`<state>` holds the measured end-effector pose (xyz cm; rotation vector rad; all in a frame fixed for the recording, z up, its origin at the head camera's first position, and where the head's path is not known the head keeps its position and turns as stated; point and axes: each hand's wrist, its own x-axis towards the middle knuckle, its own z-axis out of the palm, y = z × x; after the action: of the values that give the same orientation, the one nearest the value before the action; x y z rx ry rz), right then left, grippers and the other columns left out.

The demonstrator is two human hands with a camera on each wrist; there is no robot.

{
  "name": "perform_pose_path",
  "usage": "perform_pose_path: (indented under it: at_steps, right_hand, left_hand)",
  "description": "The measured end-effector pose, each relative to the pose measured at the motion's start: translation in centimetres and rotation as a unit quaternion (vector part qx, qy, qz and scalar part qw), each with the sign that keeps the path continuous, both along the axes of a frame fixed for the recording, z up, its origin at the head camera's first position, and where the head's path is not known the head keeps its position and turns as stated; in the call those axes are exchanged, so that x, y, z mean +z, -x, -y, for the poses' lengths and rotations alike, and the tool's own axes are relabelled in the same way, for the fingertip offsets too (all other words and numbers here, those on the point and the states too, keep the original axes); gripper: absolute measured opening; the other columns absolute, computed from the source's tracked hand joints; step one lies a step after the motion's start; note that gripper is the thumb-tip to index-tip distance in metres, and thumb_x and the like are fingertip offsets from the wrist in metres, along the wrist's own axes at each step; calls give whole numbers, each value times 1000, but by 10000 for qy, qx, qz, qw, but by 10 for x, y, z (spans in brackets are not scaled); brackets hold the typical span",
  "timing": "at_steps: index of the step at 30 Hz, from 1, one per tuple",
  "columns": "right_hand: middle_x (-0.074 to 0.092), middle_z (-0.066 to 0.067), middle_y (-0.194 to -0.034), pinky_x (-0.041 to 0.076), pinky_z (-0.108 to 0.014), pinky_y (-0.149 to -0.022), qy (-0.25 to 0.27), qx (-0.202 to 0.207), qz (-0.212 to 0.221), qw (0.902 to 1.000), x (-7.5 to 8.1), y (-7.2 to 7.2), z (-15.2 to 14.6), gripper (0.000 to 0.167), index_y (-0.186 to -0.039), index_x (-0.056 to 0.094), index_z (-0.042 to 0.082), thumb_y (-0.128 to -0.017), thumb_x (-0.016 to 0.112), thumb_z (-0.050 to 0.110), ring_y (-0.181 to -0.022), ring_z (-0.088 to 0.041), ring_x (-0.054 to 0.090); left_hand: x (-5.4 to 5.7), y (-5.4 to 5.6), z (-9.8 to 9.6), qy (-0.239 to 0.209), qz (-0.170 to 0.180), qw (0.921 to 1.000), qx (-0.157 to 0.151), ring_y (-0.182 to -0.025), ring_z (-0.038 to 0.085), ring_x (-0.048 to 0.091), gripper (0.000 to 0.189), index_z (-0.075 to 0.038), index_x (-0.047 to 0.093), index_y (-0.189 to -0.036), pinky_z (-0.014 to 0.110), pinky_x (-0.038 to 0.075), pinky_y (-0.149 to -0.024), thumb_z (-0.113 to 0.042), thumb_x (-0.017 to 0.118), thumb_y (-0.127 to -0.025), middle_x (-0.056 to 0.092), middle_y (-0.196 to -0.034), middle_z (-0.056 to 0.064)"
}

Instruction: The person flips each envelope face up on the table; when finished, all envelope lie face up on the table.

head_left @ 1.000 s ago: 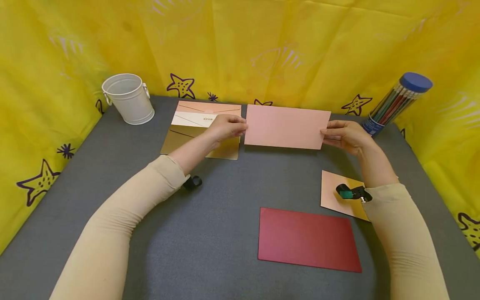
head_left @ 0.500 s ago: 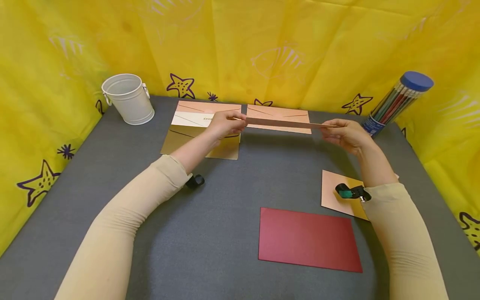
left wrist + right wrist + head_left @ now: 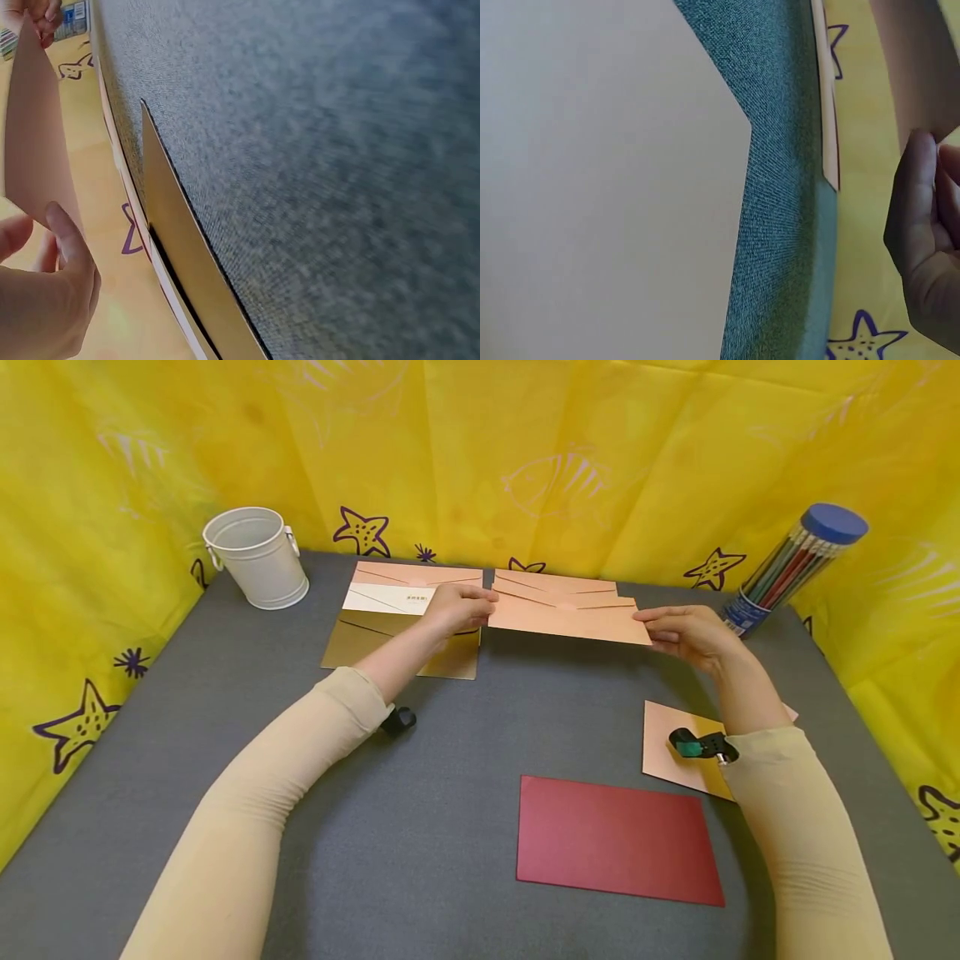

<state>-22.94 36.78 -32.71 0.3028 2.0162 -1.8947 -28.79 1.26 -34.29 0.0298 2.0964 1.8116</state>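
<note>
Both hands hold a pink envelope [image 3: 562, 617] above the table, flap side up, its flap edge toward the back. My left hand [image 3: 457, 612] pinches its left end; my right hand [image 3: 686, 633] pinches the right end between thumb and fingers. Another pink envelope [image 3: 555, 581] lies behind it at the table's back edge, partly covered in the head view. To the left, a pink envelope [image 3: 416, 573], a white envelope [image 3: 382, 597] and a gold envelope [image 3: 360, 647] overlap in a stack, partly hidden by my left hand. In the left wrist view the held envelope [image 3: 37, 135] hangs between both hands.
A dark red envelope [image 3: 618, 839] lies at the front right. Under my right forearm are more envelopes, a pink one [image 3: 663, 752] among them. A white bucket [image 3: 258, 560] stands back left; a tube of pencils [image 3: 791, 568] stands back right. A yellow cloth [image 3: 450, 452] hangs behind.
The held envelope has turned over, from its plain pink face through edge-on to the flap side. The envelope behind it has come into view. Both hands stay at its ends.
</note>
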Motion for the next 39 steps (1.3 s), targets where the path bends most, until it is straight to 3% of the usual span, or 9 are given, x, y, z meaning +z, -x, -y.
perform_pose_path:
  at_steps: [5, 8, 11, 15, 18, 25, 34, 36, 39]
  right_hand:
    - [74, 14, -93, 59, -18, -74, -147, 70, 91, 9998, -1, 4, 3, 23, -96, 78, 22, -95, 62, 6, -79, -4, 68]
    - [72, 13, -91, 59, -18, -75, -294, 118, 82, 9995, -3, 7, 5, 23, -110, 71, 18, -95, 61, 3, -79, -4, 69]
    - [70, 14, -89, 59, -19, -74, -505, 95, 153, 9986, -5, 11, 7, 41, -132, 54, 11, -94, 62, 2, -79, -4, 69]
    - [69, 18, -85, 59, -18, -74, -767, 100, 311, 9965, -7, 16, 10, 67, -152, 29, 3, -94, 63, 2, -78, -2, 69]
    - [68, 20, -82, 59, -17, -74, -941, 137, 378, 9948, -10, 19, 11, 71, -154, 23, -2, -95, 62, 3, -77, 0, 68]
    - [66, 19, -79, 59, -17, -73, -1209, 84, 455, 9916, -14, 25, 13, 65, -152, 31, -3, -95, 62, 3, -74, 0, 67]
    - [67, 17, -78, 58, -17, -72, -1207, 200, 551, 9910, -17, 28, 12, 66, -151, 29, -6, -93, 60, -3, -74, 0, 66]
    - [67, 17, -78, 59, -17, -72, -1190, 219, 574, 9910, -18, 29, 12, 66, -151, 28, -7, -93, 59, -5, -74, 0, 66]
    - [68, 16, -78, 59, -17, -72, -1153, 229, 625, 9911, -20, 29, 11, 65, -152, 28, -6, -93, 58, -6, -75, -1, 66]
  left_hand:
    - [-2, 4, -4, 642, -181, 9976, -210, -90, 14, 60, 45, -3, 62, -130, 31, 55, -96, 2, 67, -86, 60, -132, 15]
    - [-4, 7, -6, 912, -308, 9951, -232, -93, 17, 60, 50, 0, 59, -132, 28, 55, -89, 5, 68, -83, 62, -130, 17]
    - [-6, 11, -9, 1224, -443, 9913, -204, -97, 18, 61, 52, 2, 57, -131, 25, 54, -86, 3, 70, -81, 65, -128, 17]
    - [-8, 14, -11, 1641, -607, 9844, -160, -104, 21, 62, 48, 1, 61, -127, 28, 53, -92, -1, 71, -80, 68, -124, 16]
    - [-9, 17, -12, 1851, -674, 9802, -192, -113, 24, 59, 46, 1, 64, -124, 34, 52, -99, -3, 72, -80, 66, -127, 16]
    - [-14, 21, -14, 1915, -613, 9791, -320, -129, 28, 53, 48, 3, 63, -126, 36, 49, -107, 0, 72, -79, 60, -136, 17]
    - [-13, 19, -15, 2222, -705, 9704, -631, -124, 27, 52, 46, 4, 63, -126, 36, 48, -107, -1, 66, -81, 58, -139, 17]
    - [-13, 19, -16, 2281, -731, 9686, -664, -113, 24, 52, 40, 4, 65, -121, 31, 49, -97, -2, 64, -82, 60, -134, 17]
    - [-13, 18, -16, 2317, -725, 9678, -664, -87, 19, 47, 14, 1, 67, -96, 26, 42, -72, -4, 62, -84, 61, -105, 11]
